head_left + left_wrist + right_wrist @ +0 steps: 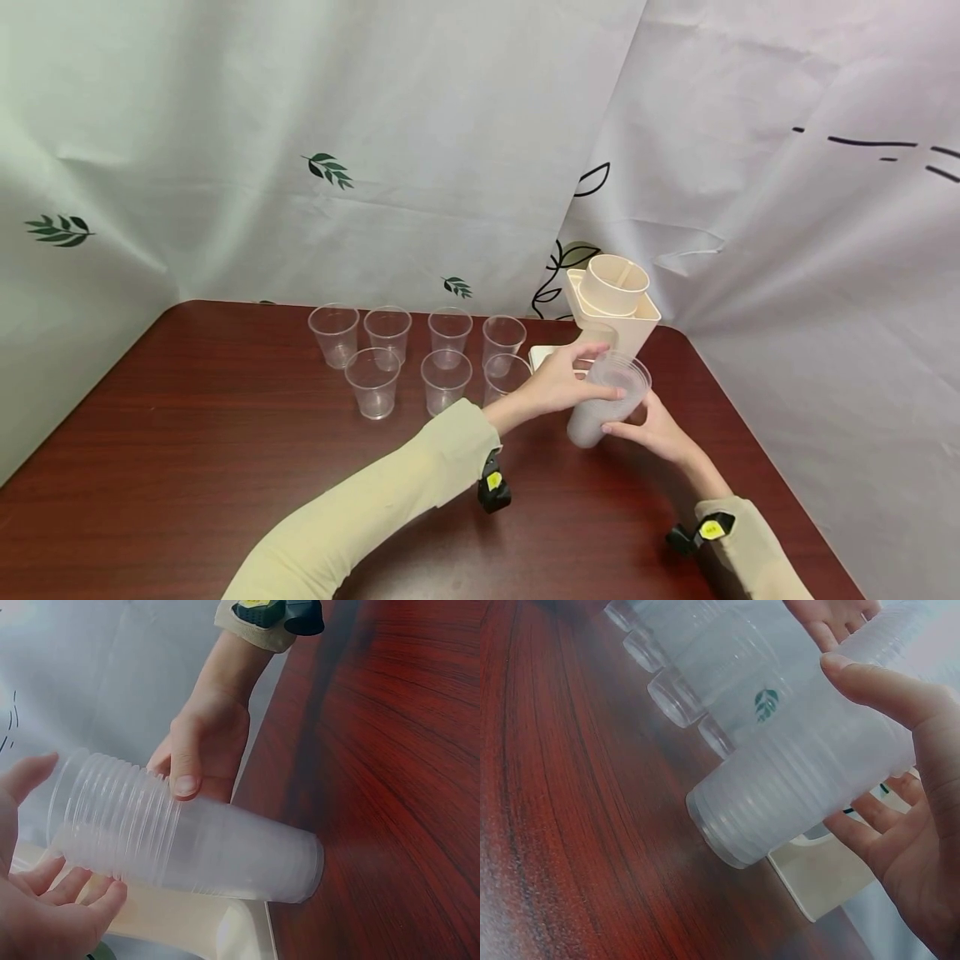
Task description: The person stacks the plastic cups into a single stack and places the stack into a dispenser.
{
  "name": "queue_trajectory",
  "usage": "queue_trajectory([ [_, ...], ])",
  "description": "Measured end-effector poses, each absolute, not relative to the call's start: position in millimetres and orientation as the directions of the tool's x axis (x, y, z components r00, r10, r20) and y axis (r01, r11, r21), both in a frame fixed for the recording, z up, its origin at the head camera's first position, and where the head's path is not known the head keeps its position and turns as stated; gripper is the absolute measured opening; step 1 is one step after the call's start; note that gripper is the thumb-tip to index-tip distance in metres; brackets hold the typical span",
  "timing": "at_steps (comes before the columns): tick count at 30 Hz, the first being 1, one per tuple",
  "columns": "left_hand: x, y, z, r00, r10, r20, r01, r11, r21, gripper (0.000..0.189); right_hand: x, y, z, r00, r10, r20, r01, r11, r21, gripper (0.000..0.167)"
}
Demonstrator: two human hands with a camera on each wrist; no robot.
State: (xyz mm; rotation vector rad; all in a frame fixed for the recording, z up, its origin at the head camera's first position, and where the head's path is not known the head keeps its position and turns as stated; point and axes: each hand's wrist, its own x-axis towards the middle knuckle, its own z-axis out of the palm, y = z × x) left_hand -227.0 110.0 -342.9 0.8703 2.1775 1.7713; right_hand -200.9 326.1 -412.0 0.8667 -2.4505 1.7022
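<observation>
A nested stack of clear plastic cups (592,421) is tilted between both hands over the right side of the table, its mouth toward the upper right. My left hand (551,383) holds the stack at its rim end, thumb on one side and fingers on the other, as the left wrist view shows. Lower on the stack, my right hand (660,429) grips its side, the thumb (877,686) lying along the wall. The stack's base (311,866) is close over the tabletop. Left of the hands, several single clear cups (372,383) stand upright in two rows.
A cream-coloured stand with a round tube on top (615,296) is behind the hands, its base partly covered by the left hand. The dark red wooden table (187,467) meets a pale leaf-printed cloth (420,167) at the back and right.
</observation>
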Motion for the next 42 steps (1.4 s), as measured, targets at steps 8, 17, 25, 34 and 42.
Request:
queue_trajectory([
  [8,-227,110,-345,-0.813,0.543,0.209,0.308,0.098,0.946,0.063,-201,326,-412,-0.839,-0.430,0.334,-0.454,0.212,-0.865,0.074],
  [17,-226,108,-344,-0.818,0.537,0.205,0.315,0.121,0.941,0.063,-203,324,-410,-0.836,-0.433,0.336,-0.449,0.188,-0.874,0.075],
  [25,-226,108,-348,-0.826,0.524,0.208,0.321,0.134,0.937,0.062,-203,325,-410,-0.840,-0.435,0.325,-0.437,0.188,-0.879,0.076],
  [34,-223,102,-345,-0.814,0.545,0.198,0.316,0.130,0.940,0.063,-202,325,-412,-0.838,-0.440,0.324,-0.434,0.178,-0.883,0.075],
  [42,-222,90,-334,-0.819,0.534,0.210,0.351,0.177,0.919,0.067,-200,326,-411,-0.853,-0.415,0.316,-0.429,0.214,-0.878,0.074],
])
